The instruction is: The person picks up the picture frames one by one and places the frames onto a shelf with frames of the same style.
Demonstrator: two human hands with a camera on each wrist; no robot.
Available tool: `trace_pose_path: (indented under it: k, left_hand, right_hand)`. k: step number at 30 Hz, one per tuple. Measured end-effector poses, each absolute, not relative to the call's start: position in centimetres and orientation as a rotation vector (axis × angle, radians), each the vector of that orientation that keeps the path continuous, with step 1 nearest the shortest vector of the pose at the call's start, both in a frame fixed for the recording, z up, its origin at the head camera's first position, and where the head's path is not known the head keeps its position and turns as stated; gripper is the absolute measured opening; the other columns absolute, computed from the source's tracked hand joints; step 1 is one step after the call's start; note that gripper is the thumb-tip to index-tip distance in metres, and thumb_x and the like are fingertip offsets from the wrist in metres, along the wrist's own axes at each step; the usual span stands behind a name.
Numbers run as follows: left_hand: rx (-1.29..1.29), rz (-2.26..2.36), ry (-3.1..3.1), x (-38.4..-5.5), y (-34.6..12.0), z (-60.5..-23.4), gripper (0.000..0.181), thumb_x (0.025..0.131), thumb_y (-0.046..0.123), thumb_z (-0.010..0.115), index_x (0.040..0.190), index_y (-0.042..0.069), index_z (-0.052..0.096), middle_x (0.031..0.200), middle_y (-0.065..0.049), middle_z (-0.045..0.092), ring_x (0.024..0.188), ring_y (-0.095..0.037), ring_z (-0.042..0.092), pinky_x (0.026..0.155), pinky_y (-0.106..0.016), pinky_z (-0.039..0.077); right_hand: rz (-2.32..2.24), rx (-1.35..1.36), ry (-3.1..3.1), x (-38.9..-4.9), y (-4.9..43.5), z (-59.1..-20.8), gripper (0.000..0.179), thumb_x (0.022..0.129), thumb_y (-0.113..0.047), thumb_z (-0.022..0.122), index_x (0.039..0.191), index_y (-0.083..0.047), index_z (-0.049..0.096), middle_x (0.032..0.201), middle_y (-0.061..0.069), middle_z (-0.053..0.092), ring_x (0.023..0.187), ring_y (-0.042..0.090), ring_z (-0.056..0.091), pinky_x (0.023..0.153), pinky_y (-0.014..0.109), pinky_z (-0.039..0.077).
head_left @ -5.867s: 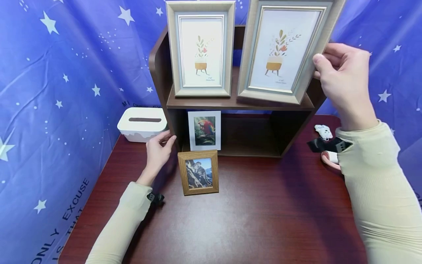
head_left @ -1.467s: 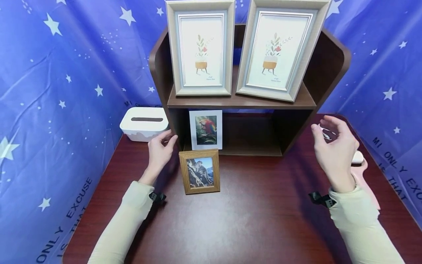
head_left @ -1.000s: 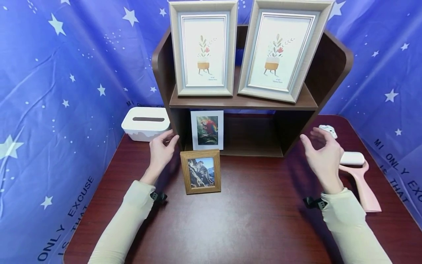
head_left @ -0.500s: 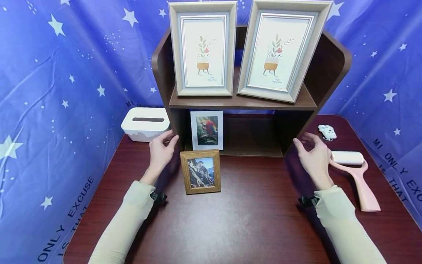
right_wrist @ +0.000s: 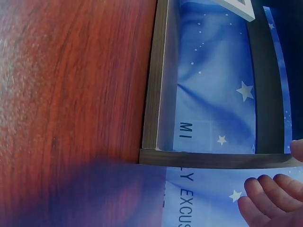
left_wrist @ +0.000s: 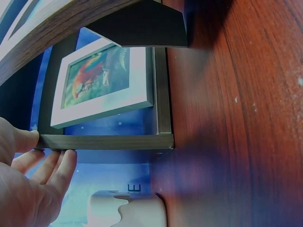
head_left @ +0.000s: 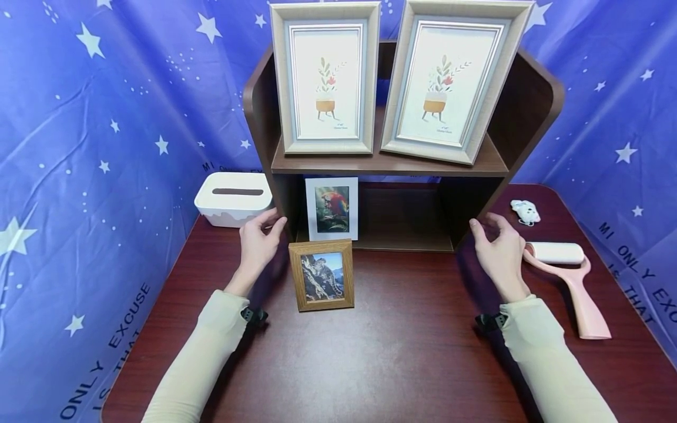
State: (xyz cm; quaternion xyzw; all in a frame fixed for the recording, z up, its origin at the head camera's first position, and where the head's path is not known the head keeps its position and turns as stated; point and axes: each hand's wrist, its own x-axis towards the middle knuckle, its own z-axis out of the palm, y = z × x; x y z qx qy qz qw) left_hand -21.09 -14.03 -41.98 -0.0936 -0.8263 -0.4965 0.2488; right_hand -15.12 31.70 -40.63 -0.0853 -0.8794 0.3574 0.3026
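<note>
Nearest, the wooden frame stands on the desk, outside the shelf unit and clear of both hands. Beyond it, the left hand pinches the unit's left panel; the right hand has thumb and fingers either side of the right panel, though I cannot tell whether they press it. Farther in, three frames look already housed, one left outside: the parrot frame stands below, the left beige frame and right beige frame above, the latter askew
</note>
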Motion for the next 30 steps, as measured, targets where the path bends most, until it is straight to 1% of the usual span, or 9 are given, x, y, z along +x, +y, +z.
trace_pose_path:
  k: [7,13,19,26,30]
  left_hand:
    - [-0.259,-1.348,-2.246,-21.04,-14.08,-41.90,0.024,0.087,0.009,0.070,0.110,-0.001,0.070,0.095,-0.011,0.071,0.085,-0.019,0.067,0.072,-0.034,0.055]
    - [-0.259,-1.361,-2.246,-21.02,-14.05,-41.90,0.023,0.087,0.009,0.070,0.109,0.000,0.071,0.095,-0.010,0.071,0.085,-0.017,0.067,0.072,-0.032,0.055]
    - [-0.267,-1.360,-2.249,-20.88,-14.12,-41.95,0.023,0.086,0.009,0.071,0.107,0.000,0.071,0.094,-0.010,0.071,0.084,-0.018,0.067,0.072,-0.033,0.055]
    - [-0.247,-1.337,-2.275,-20.58,-14.32,-42.03,0.025,0.086,0.012,0.072,0.108,0.001,0.071,0.093,-0.009,0.072,0.081,-0.017,0.066,0.068,-0.023,0.051]
    - [-0.241,-1.331,-2.281,-20.22,-14.43,-42.05,0.026,0.086,0.013,0.073,0.108,0.001,0.072,0.091,-0.009,0.072,0.078,-0.018,0.066,0.065,-0.026,0.050]
  right_hand:
    - [0.949,-0.210,-2.319,-15.22,31.67,-40.45,0.039,0.091,-0.029,0.064,0.115,0.002,0.064,0.103,0.019,0.067,0.095,0.036,0.059,0.082,0.049,0.036]
    - [0.948,-0.198,-2.315,-15.24,31.69,-40.52,0.039,0.091,-0.029,0.063,0.113,0.003,0.064,0.102,0.021,0.067,0.093,0.037,0.058,0.083,0.049,0.037]
    - [0.936,-0.184,-2.300,-15.34,31.69,-40.69,0.035,0.091,-0.027,0.064,0.109,0.002,0.066,0.099,0.020,0.067,0.091,0.038,0.059,0.079,0.048,0.039]
    - [0.936,-0.174,-2.292,-15.42,31.77,-40.74,0.034,0.091,-0.027,0.065,0.108,0.003,0.066,0.101,0.020,0.067,0.094,0.039,0.058,0.080,0.049,0.039]
    - [0.933,-0.168,-2.288,-15.43,31.85,-40.76,0.034,0.091,-0.026,0.065,0.108,0.003,0.066,0.100,0.020,0.067,0.093,0.039,0.058,0.081,0.049,0.039]
